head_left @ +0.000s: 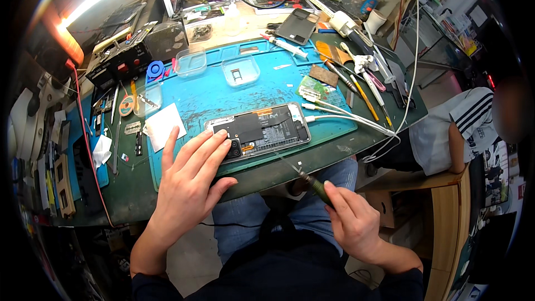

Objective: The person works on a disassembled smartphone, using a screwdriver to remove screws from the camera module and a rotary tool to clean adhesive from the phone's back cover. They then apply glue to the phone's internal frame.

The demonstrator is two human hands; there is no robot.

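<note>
Phone [267, 128] seems steadied under the fingers of our left hand [189, 175] — little one apart — while those of our right hand [355, 223] clamp the tool [316, 188], likely needing careful aim next.

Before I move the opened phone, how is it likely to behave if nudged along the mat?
The opened phone should probably slide as one stiff slab, being flat with a solid-looking frame. Its insides are likely fragile, since the black battery lies exposed. Pushed rightward, it may snag the white cables, whose plugs sit by its right end.
</note>
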